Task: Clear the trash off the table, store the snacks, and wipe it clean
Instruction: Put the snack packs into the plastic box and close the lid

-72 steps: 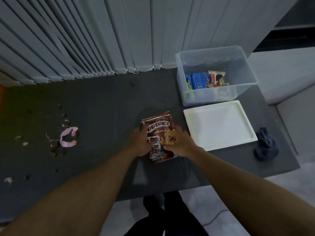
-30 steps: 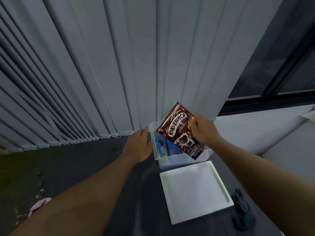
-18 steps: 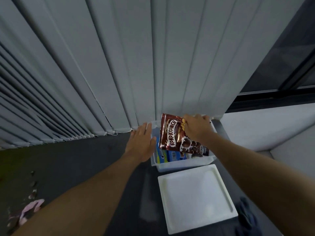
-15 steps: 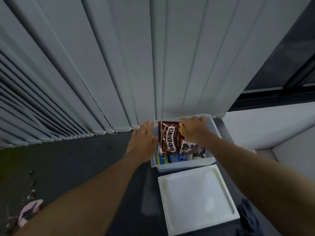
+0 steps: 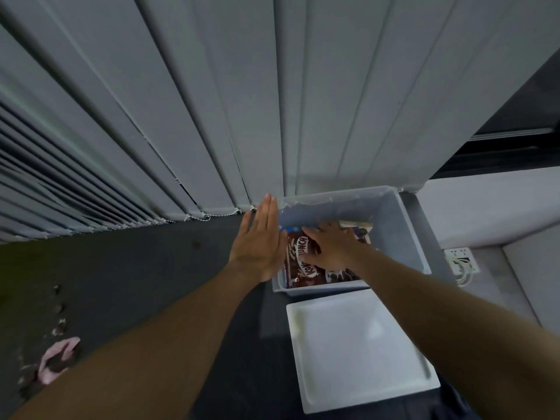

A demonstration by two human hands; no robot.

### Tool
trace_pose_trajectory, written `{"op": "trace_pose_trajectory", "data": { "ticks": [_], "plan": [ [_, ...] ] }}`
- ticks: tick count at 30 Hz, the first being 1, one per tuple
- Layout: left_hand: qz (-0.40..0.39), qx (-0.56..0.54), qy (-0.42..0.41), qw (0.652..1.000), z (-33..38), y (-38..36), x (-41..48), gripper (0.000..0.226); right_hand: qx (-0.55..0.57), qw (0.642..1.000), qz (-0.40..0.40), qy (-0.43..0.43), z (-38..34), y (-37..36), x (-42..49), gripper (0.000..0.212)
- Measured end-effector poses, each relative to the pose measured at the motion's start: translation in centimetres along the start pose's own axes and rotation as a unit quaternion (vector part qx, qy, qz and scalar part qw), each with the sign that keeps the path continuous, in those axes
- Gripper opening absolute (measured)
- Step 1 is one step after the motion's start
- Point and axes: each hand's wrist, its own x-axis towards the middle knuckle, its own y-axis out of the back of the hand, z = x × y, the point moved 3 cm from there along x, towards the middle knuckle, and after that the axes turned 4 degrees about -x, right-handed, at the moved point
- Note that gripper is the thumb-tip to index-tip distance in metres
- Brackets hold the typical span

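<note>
Pale grey vertical blinds [image 5: 212, 101] fill the far half of the view, hanging down to a dark table [image 5: 136, 268]. At the far right of the table stands a clear plastic bin [image 5: 406, 237], open at the top. Just near of it lies its white lid [image 5: 357, 344], flat on the table. Two bare forearms reach from the near edge towards the bin.

The left hand [image 5: 260, 247] is flat, fingers straight and together, with its palm against the outside of the bin's left wall. The right hand [image 5: 330, 247] is down inside the bin, lying palm-down on a brown cereal packet [image 5: 298, 268] with its fingers stretched out over it, not wrapped round it. The packet lies flat in the bin's left part, on top of other snacks, and a blue packet [image 5: 291, 228] shows at its far end.

At the near left of the table lies a pink scrap of wrapper [image 5: 56, 356], with small crumbs [image 5: 59, 307] scattered just beyond it. A dark cloth [image 5: 454, 401] shows at the near right corner.
</note>
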Motion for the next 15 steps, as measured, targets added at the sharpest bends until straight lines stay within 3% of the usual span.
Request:
{"op": "trace_pose_trajectory", "data": {
  "ticks": [6,15],
  "plan": [
    [-0.001,0.015,-0.001,1.000,-0.1,0.0,-0.1,0.067,-0.031,0.999,-0.006,-0.027,-0.4,-0.9,0.1,0.085],
    [-0.048,0.080,0.009,0.996,0.4,1.1,-0.7,0.069,0.022,0.996,0.067,-0.056,-0.2,1.4,-2.7,0.070]
  ]
}}
